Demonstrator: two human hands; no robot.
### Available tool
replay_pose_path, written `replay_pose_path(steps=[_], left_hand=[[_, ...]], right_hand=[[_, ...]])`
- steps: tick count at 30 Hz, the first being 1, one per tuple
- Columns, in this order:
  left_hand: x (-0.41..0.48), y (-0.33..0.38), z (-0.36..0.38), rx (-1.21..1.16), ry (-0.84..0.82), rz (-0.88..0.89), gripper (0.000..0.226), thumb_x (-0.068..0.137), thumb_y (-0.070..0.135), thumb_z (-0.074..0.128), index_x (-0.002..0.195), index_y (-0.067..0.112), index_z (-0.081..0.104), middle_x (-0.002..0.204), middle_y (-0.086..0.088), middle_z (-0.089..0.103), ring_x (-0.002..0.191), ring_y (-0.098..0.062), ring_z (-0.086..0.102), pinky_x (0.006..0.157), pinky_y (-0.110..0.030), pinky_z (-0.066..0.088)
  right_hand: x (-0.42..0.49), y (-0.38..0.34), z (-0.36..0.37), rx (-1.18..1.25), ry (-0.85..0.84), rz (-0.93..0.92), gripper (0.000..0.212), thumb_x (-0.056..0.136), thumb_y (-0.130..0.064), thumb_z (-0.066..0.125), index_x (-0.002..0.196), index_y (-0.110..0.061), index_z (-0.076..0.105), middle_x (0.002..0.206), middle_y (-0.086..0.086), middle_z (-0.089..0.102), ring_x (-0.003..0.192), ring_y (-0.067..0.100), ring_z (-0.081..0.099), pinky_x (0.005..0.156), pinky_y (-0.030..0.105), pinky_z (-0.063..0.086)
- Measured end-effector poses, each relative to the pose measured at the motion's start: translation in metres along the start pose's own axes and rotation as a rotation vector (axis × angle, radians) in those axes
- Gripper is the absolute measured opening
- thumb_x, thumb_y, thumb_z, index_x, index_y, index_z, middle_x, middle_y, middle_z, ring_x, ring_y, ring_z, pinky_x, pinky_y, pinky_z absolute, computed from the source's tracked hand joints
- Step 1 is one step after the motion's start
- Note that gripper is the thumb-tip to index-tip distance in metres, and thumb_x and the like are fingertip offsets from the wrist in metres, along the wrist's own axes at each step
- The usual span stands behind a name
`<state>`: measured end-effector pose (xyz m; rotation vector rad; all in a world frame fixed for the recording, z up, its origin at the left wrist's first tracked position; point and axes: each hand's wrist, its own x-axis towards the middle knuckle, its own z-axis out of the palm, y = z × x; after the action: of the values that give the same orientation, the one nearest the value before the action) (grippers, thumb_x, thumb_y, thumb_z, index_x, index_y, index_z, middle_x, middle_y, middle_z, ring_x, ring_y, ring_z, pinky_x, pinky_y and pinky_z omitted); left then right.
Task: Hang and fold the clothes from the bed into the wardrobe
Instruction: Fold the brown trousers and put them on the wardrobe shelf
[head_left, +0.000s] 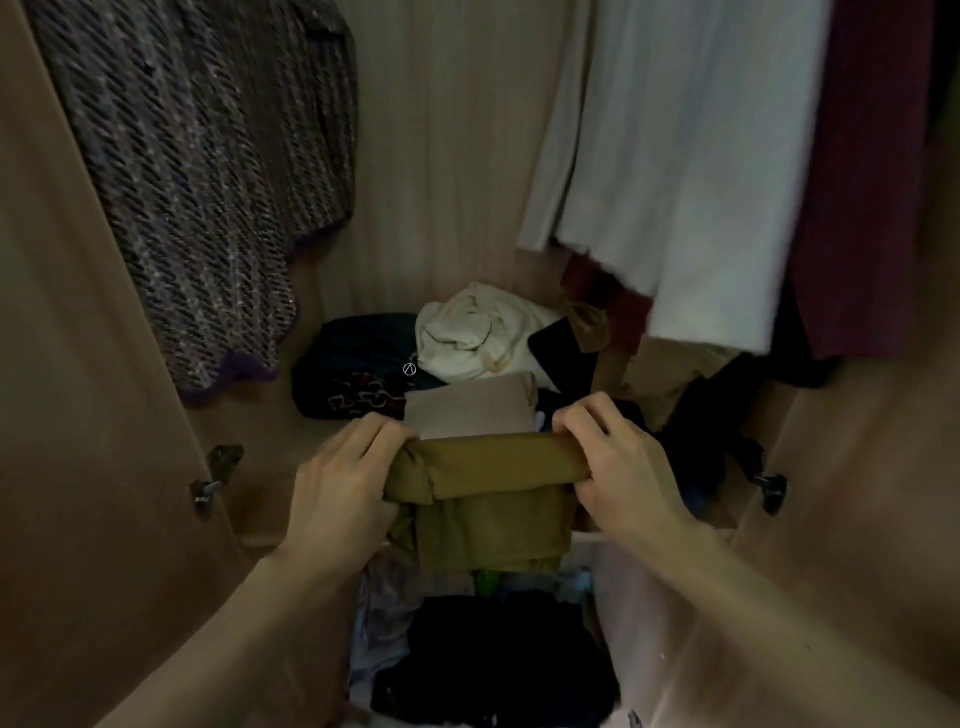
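The person is standing at the open wardrobe (447, 156), holding a folded mustard-brown garment (493, 499) out in front with both hands. The left hand (340, 483) is gripping the garment's left end, its fingers curling over the top of the fold. The right hand (618, 462) is gripping the opposite end the same way, fingers curled over the rolled upper edge. The garment is spanning the gap between the two hands, and its lower part is hanging below them.

Just beyond the knuckles, a beige folded piece (472, 405) is lying inside the wardrobe. Further past it a crumpled cream garment (478, 332) is sitting beside a dark printed one (353, 369), which is lying beyond the left hand.

High above and to the left of the left hand, a knitted striped top (208, 182) is hanging. Above the right hand, a white garment (691, 171) and a maroon one (872, 182) are hanging side by side. Below the wrists, nearer the person, a heap of black clothes (498, 654) is lying.
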<state>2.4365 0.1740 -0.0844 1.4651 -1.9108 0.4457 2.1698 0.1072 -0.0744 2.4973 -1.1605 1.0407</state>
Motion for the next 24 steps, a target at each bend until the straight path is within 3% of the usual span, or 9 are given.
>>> replay_pose_path(steps=[4,8,12,18,22,24], left_hand=[[0.027,-0.043,0.025,-0.065,0.035,0.041,0.071,0.039,-0.013,0.072,0.102,0.016,0.059,0.101,-0.003,0.061,0.089,-0.030,0.062,0.058,-0.041,0.054],[0.046,-0.076,0.050,-0.107,0.050,0.039,0.063,0.045,-0.013,0.076,0.100,0.014,0.064,0.102,-0.003,0.062,0.091,-0.026,0.061,0.064,-0.034,0.051],[0.064,-0.100,0.068,-0.165,0.019,0.031,0.056,0.054,-0.013,0.076,0.102,0.014,0.064,0.099,-0.001,0.061,0.084,-0.025,0.061,0.060,-0.034,0.050],[0.100,-0.122,0.092,-0.238,-0.027,0.041,0.045,0.067,-0.008,0.070,0.101,0.020,0.062,0.097,0.004,0.061,0.081,-0.023,0.061,0.057,-0.039,0.050],[0.133,-0.145,0.134,-0.295,-0.159,-0.062,0.046,0.071,-0.008,0.068,0.100,0.027,0.059,0.095,0.007,0.063,0.081,-0.018,0.062,0.059,-0.040,0.053],[0.155,-0.160,0.164,-0.352,-0.260,-0.168,0.040,0.078,-0.004,0.066,0.097,0.030,0.058,0.092,0.007,0.065,0.081,-0.018,0.063,0.063,-0.042,0.054]], right_hand=[[0.032,0.002,0.027,-0.058,-0.010,0.045,0.044,0.068,0.003,0.074,0.102,-0.018,0.057,0.104,0.004,0.054,0.073,0.027,0.059,0.051,0.037,0.050],[0.060,0.010,0.051,-0.099,-0.062,0.059,0.040,0.071,0.001,0.072,0.104,-0.016,0.057,0.106,0.005,0.053,0.073,0.029,0.059,0.053,0.038,0.050],[0.078,0.019,0.069,-0.116,-0.101,0.094,0.044,0.067,0.006,0.070,0.104,-0.014,0.057,0.106,0.006,0.052,0.076,0.030,0.058,0.056,0.042,0.051],[0.102,0.045,0.097,-0.077,-0.013,0.119,0.046,0.067,0.009,0.072,0.107,-0.012,0.060,0.106,0.006,0.058,0.082,0.029,0.061,0.061,0.042,0.054],[0.129,0.081,0.132,0.006,-0.100,0.187,0.045,0.071,0.005,0.073,0.108,-0.017,0.058,0.104,0.001,0.058,0.082,0.023,0.060,0.059,0.036,0.052],[0.149,0.106,0.158,0.076,-0.181,0.279,0.039,0.078,0.000,0.071,0.109,-0.020,0.057,0.104,0.000,0.059,0.088,0.020,0.060,0.066,0.038,0.053]])
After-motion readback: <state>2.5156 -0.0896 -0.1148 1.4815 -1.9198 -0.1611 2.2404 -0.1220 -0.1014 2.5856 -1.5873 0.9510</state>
